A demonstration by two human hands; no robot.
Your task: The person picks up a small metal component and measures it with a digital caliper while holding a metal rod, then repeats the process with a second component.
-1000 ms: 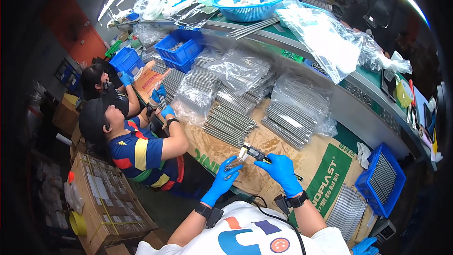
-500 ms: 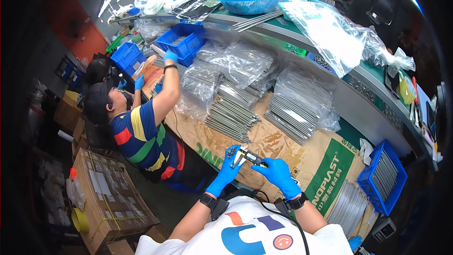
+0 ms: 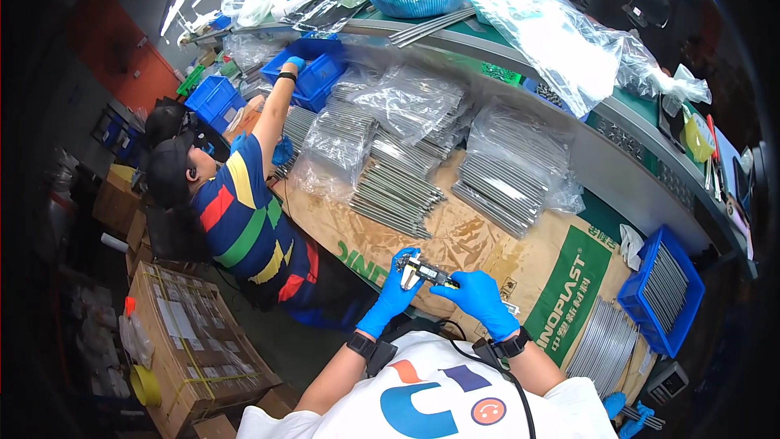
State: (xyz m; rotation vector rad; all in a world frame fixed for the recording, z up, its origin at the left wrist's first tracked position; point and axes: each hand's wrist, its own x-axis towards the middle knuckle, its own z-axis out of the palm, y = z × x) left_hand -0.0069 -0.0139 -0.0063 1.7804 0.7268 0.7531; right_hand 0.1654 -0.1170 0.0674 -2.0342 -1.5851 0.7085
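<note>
Both of my hands wear blue gloves and meet at chest height over the paper-covered table. A digital caliper (image 3: 431, 271) with a small display lies across between them, jaws toward the left. My right hand (image 3: 481, 302) is closed on its body, the thumb side near the display. Fingers of my left hand (image 3: 393, 299) are curled by the caliper's jaws around small dark metal parts, mostly hidden by the glove. Beyond my hands lie a stack of thin metal rods (image 3: 396, 199) and another rod stack (image 3: 502, 192), partly under clear plastic bags.
At left, a co-worker in a striped shirt (image 3: 244, 219) reaches into a blue bin (image 3: 318, 73). On the right stands a blue crate (image 3: 624, 302) of rods, beside more rods (image 3: 600, 349). Another person's gloved hand (image 3: 634, 419) shows at lower right. A raised shelf (image 3: 520, 45) crosses behind.
The caliper has shifted slightly left, and the small parts in my left hand show less. The co-worker's arm has stretched farther into the blue bin. More of the gloved hands at lower right shows.
</note>
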